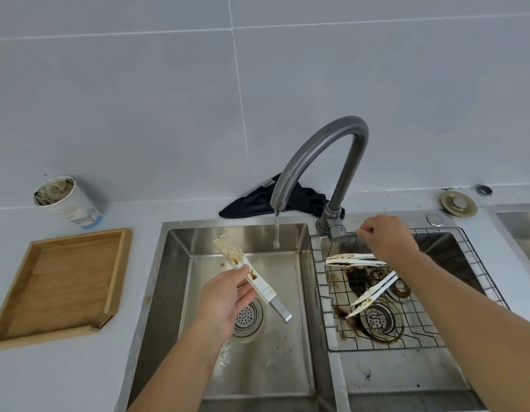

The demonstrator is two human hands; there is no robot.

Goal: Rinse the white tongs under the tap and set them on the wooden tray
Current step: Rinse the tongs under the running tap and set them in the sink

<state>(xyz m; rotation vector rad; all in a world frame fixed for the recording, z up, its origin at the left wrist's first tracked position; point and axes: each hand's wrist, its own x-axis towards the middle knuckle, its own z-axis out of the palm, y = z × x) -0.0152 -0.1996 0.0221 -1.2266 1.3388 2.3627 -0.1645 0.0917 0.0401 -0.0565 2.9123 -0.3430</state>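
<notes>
Your left hand (225, 298) grips the white tongs (248, 273) over the left basin of the sink (174, 263); their long axis runs from the stained tip near the basin's back-left corner down to the metal end by the drain; the stream (276, 230) falls just right of that tip, not touching it; your right hand (387, 236) is closed on the tap (320, 162) lever; the wooden tray (64, 281) sits left of the sink, nearer your left hand; two more tongs (356, 260) lie on the wire rack (323, 292) in the right basin

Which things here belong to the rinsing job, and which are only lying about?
Job: white tongs in left hand, tap, tap lever under right hand, wooden tray.
Lying about: paper cup, dark cloth, wire rack.
</notes>
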